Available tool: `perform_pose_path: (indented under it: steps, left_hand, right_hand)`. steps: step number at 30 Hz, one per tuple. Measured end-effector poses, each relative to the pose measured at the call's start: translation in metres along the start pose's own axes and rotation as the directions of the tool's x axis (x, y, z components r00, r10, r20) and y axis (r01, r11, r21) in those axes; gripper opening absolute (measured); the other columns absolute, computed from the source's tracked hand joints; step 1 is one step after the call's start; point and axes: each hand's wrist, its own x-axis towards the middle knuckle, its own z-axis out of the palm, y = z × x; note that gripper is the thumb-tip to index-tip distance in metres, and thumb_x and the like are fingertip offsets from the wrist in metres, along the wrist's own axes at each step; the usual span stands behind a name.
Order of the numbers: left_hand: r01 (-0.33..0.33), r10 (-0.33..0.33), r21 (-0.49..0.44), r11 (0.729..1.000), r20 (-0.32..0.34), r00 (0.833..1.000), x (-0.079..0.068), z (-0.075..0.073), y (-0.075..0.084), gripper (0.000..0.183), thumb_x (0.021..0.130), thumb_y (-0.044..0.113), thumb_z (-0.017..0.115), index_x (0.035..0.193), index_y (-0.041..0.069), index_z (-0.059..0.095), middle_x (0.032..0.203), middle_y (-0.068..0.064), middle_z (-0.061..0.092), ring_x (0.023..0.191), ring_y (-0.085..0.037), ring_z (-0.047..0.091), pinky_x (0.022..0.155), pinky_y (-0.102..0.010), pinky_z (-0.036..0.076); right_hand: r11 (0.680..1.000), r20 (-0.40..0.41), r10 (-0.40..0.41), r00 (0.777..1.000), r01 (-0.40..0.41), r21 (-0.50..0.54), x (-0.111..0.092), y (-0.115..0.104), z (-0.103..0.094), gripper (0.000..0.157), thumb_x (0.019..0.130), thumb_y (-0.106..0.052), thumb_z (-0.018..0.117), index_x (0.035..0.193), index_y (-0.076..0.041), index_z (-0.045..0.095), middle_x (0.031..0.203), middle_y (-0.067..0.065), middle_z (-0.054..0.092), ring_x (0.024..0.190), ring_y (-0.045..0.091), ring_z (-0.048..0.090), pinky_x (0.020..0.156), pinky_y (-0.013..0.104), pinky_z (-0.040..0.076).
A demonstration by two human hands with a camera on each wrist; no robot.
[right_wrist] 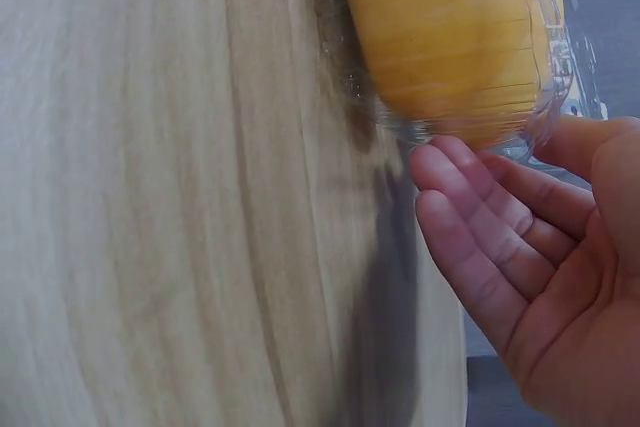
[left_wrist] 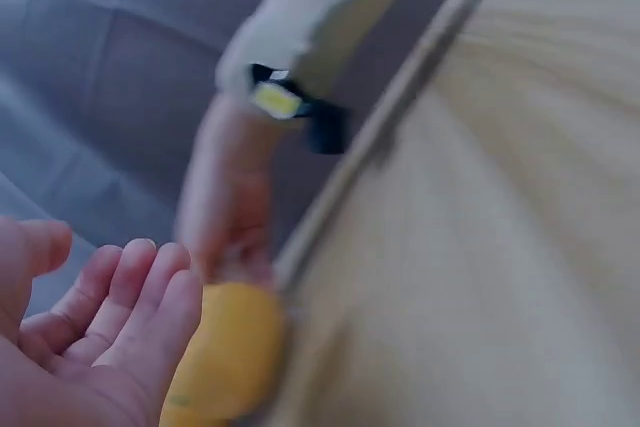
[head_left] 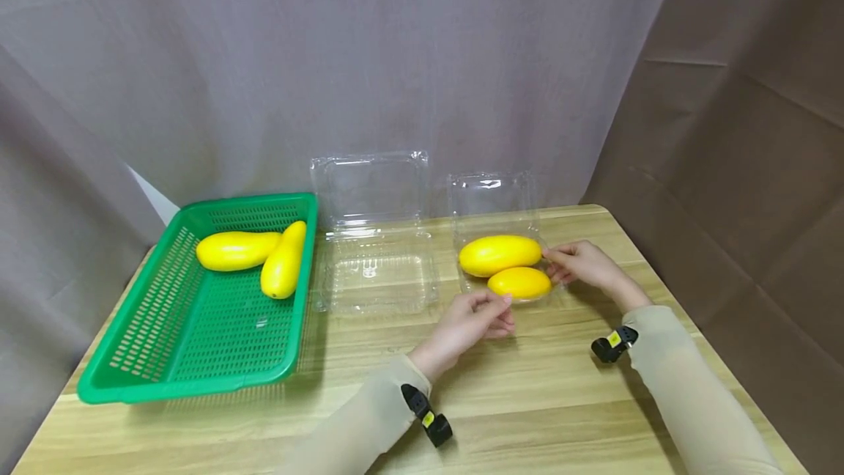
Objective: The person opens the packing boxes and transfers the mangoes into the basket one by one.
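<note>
Two yellow squashes, the rear one (head_left: 500, 254) and the front one (head_left: 519, 283), lie side by side in the right clear plastic clamshell container (head_left: 493, 200), whose lid stands up behind. At its right end my right hand (head_left: 583, 266) pinches the rim; in the right wrist view the thumb is at the rim and the fingertips (right_wrist: 440, 212) are below it. My left hand (head_left: 471, 321) hovers at the container's front left corner, holding nothing. Its fingers (left_wrist: 150, 317) are loosely bent and apart from the thumb in the left wrist view.
A second clear clamshell container (head_left: 379, 281) stands open to the left, holding nothing. Farther left, a green plastic basket (head_left: 198, 388) holds two more yellow squashes (head_left: 237, 251). A grey curtain (head_left: 369, 57) hangs behind the wooden table (head_left: 527, 402).
</note>
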Motion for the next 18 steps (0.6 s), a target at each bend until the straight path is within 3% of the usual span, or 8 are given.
perform_pose_path:
  steps: [1, 3, 5, 8, 12, 15, 18]
  left_hand:
    - [-0.044, 0.045, 0.07, 0.997, -0.001, 0.999, 0.003, -0.002, 0.008, 0.031, 0.101, 0.024, 0.064, 0.108, -0.006, 0.066, 0.095, -0.009, 0.071, 0.086, -0.019, 0.071, 0.084, -0.037, 0.06]
    - [-0.132, 0.138, 0.233, 0.963, -0.011, 0.99, 0.012, -0.008, 0.023, 0.027, 0.099, 0.025, 0.067, 0.11, 0.0, 0.068, 0.101, -0.007, 0.072, 0.092, -0.018, 0.07, 0.087, -0.035, 0.059]
    - [-0.193, 0.225, 0.398, 0.897, -0.035, 0.974, 0.024, -0.015, 0.033, 0.028, 0.097, 0.026, 0.07, 0.114, 0.003, 0.068, 0.109, -0.007, 0.072, 0.1, -0.019, 0.069, 0.091, -0.033, 0.056]
    - [-0.211, 0.298, 0.581, 0.786, -0.056, 0.953, 0.043, -0.026, 0.039, 0.037, 0.096, 0.025, 0.072, 0.125, 0.003, 0.066, 0.124, -0.008, 0.068, 0.114, -0.023, 0.064, 0.099, -0.031, 0.051]
    - [-0.162, 0.285, 0.696, 0.699, -0.064, 0.956, 0.062, -0.032, 0.037, 0.051, 0.095, 0.026, 0.073, 0.138, 0.003, 0.058, 0.138, -0.012, 0.06, 0.128, -0.028, 0.056, 0.11, -0.036, 0.043]
    - [-0.117, 0.245, 0.735, 0.668, -0.068, 0.967, 0.071, -0.03, 0.034, 0.058, 0.094, 0.028, 0.073, 0.143, 0.003, 0.053, 0.144, -0.013, 0.055, 0.133, -0.029, 0.051, 0.113, -0.039, 0.039]
    - [-0.081, 0.203, 0.748, 0.659, -0.074, 0.976, 0.077, -0.027, 0.03, 0.064, 0.094, 0.03, 0.073, 0.147, 0.003, 0.049, 0.148, -0.013, 0.051, 0.133, -0.029, 0.05, 0.113, -0.04, 0.039]
  right_hand:
    - [1.0, 0.002, -0.001, 1.0, 0.001, 0.003, 0.0, 0.0, 0.0, 0.05, 0.107, -0.028, 0.052, 0.125, 0.018, 0.059, 0.094, 0.019, 0.072, 0.082, 0.026, 0.072, 0.071, 0.031, 0.061]
    - [1.0, 0.005, 0.005, 1.0, -0.005, 0.006, 0.0, 0.001, 0.0, 0.05, 0.107, -0.029, 0.052, 0.126, 0.017, 0.059, 0.094, 0.018, 0.072, 0.082, 0.027, 0.072, 0.072, 0.031, 0.061]
    - [1.0, 0.009, 0.01, 1.0, -0.01, 0.003, 0.0, 0.003, 0.0, 0.052, 0.107, -0.031, 0.052, 0.127, 0.016, 0.058, 0.094, 0.016, 0.072, 0.084, 0.027, 0.071, 0.072, 0.031, 0.061]
    - [1.0, 0.014, 0.014, 1.0, -0.014, 0.001, 0.001, 0.006, -0.001, 0.054, 0.107, -0.034, 0.05, 0.129, 0.015, 0.057, 0.096, 0.015, 0.072, 0.086, 0.027, 0.071, 0.073, 0.032, 0.061]
    - [1.0, 0.016, 0.005, 1.0, -0.005, 0.011, 0.001, 0.01, 0.0, 0.054, 0.108, -0.034, 0.049, 0.13, 0.015, 0.055, 0.099, 0.016, 0.071, 0.088, 0.03, 0.07, 0.074, 0.032, 0.06]
    - [1.0, 0.008, 0.005, 1.0, -0.005, 0.022, 0.001, 0.013, 0.001, 0.055, 0.108, -0.035, 0.049, 0.13, 0.015, 0.055, 0.099, 0.015, 0.071, 0.088, 0.028, 0.07, 0.074, 0.031, 0.06]
    - [0.999, 0.001, 0.003, 1.0, -0.003, 0.033, 0.002, 0.016, 0.003, 0.057, 0.107, -0.038, 0.049, 0.129, 0.014, 0.055, 0.099, 0.016, 0.07, 0.087, 0.025, 0.07, 0.073, 0.03, 0.06]
